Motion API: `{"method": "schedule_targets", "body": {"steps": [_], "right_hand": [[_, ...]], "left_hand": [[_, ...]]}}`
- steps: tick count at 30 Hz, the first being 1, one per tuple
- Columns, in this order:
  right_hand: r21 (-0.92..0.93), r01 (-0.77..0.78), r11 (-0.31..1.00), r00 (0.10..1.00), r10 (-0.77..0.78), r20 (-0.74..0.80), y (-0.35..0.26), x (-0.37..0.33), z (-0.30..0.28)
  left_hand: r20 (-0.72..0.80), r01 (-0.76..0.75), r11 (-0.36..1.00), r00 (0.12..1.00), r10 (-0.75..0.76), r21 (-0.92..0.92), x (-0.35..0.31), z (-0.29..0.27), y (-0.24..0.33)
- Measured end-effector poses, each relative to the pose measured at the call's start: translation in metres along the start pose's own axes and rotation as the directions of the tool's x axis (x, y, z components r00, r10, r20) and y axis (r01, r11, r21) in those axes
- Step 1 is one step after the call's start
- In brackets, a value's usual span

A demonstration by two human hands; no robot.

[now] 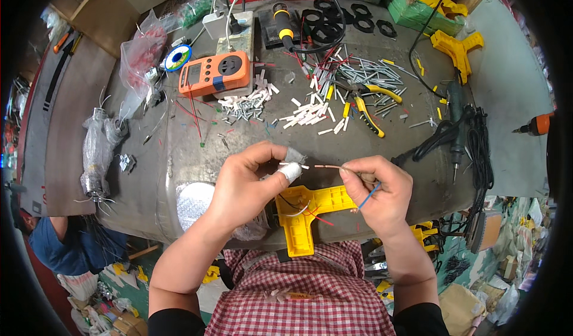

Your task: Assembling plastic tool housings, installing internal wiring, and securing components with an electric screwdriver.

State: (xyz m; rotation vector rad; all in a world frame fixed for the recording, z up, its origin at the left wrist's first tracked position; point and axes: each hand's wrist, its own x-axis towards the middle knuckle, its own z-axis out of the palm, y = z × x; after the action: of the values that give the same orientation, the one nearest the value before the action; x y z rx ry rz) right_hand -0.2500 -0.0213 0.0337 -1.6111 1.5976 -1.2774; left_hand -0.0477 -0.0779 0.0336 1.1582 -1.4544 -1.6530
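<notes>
My left hand (243, 184), its thumb and forefinger tips wrapped in pale tape, pinches a short white sleeve (304, 166). My right hand (385, 190) is closed on a thin wire (329, 167), whose reddish-brown end points left at the sleeve across a small gap. A blue length (369, 196) shows between the right fingers; I cannot tell whether it joins that wire. Just below both hands lies a yellow T-shaped plastic housing (298, 236), open side up, at the bench's near edge. Black, white and red wires (321, 219) come out over it.
Beyond my hands lie white sleeves (307, 113), long screws (382, 70) and yellow-handled pliers (369, 116). An orange meter (213, 74) stands back left, near a solder spool (177, 57). A soldering iron (283, 25) is at the back; a corded screwdriver (456, 121) lies right. Another person (74, 246) is lower left.
</notes>
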Motion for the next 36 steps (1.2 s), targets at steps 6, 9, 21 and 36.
{"method": "schedule_targets", "body": {"steps": [6,9,21,36], "right_hand": [[-0.028,0.115,0.993,0.993,-0.116,-0.019,-0.002,0.001,0.006],[-0.092,0.152,0.984,0.988,-0.153,-0.002,-0.004,0.003,0.005],[-0.225,0.375,0.899,0.920,-0.390,-0.027,0.002,-0.002,0.009],[0.037,0.177,0.984,0.933,-0.180,0.311,0.008,0.013,-0.006]], "left_hand": [[0.015,0.013,0.999,1.000,-0.013,-0.045,0.000,-0.002,0.001],[-0.013,-0.009,1.000,1.000,0.009,0.005,0.000,-0.002,-0.005],[-0.018,-0.011,0.979,1.000,0.007,-0.202,-0.003,0.011,0.006],[-0.029,-0.227,0.937,0.970,0.243,0.267,0.003,0.015,0.001]]}}
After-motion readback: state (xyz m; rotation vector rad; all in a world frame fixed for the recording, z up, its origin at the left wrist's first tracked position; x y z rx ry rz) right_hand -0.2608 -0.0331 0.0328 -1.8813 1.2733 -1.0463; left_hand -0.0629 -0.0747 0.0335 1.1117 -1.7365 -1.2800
